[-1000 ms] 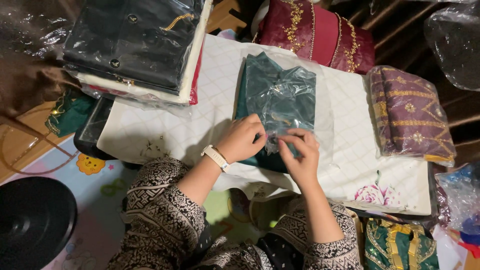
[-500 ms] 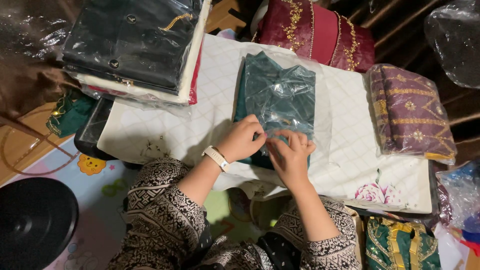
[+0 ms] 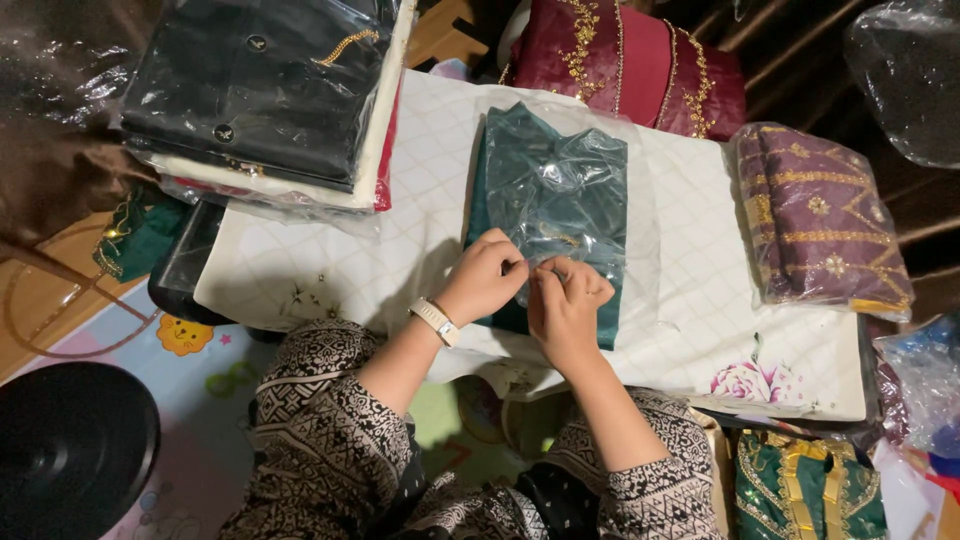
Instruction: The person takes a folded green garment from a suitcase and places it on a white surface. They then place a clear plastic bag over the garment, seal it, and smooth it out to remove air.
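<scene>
Both hands, left hand (image 3: 487, 275) and right hand (image 3: 563, 300), pinch the clear bag (image 3: 570, 190) at the teal garment's (image 3: 505, 170) near edge

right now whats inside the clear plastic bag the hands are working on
A folded dark green garment lies inside the clear bag. The left hand and right hand cover its near edge.

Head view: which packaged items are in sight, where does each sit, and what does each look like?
Teal garment bag: centre of the white quilted cloth, flat clear plastic; left hand and right hand pinch its near edge.
Black garment stack: upper left, glossy clear wrap.
Purple garment pack: right, gold embroidery.
Maroon garment: top, gold trim; wrapping unclear.
Green-and-gold pack: lower right.
</scene>
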